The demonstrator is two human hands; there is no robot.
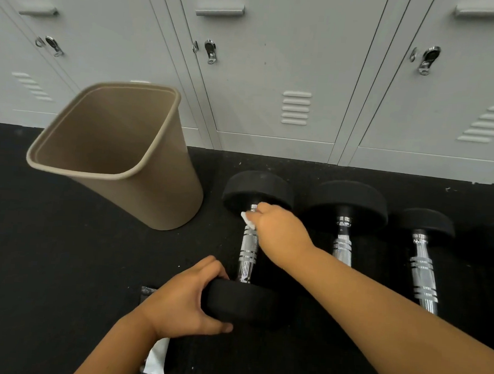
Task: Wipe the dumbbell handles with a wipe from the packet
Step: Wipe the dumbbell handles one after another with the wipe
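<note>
- Gripping the near black head of the left dumbbell (248, 246), the left hand (186, 301) is closed on it, thumb below and fingers over the top edge.
- Right hand (280, 232) is closed around a white wipe (248, 220), pressed on the far end of the chrome handle, just beside the far head; only a small corner of the wipe shows.
- This dumbbell lies on the black floor (62, 262), handle pointing from the person twd the lockers (276, 58).
- Middle dumbbell (344, 221) lies just beside on the right, parallel; its near part is hidden behind the right forearm.
- Third dumbbell (423, 264) is further right, also parallel, apart from the middle one; its near head is hidden too.
- At the right edge of the view is one more dark shape, too cut to tell what it is.
- Tan bin (117, 153) stands on the floor left of the dumbbells, near the lockers, w/ nothing visible inside; it does not touch the left dumbbell.
- Packet (157, 354) lies on the floor at the near edge, under the left forearm: a dark shape w/ a white piece showing, mostly hidden. Cannot tell if it is open.
- Lockers are grey, doors shut, w/ latches and vent slots.
</note>
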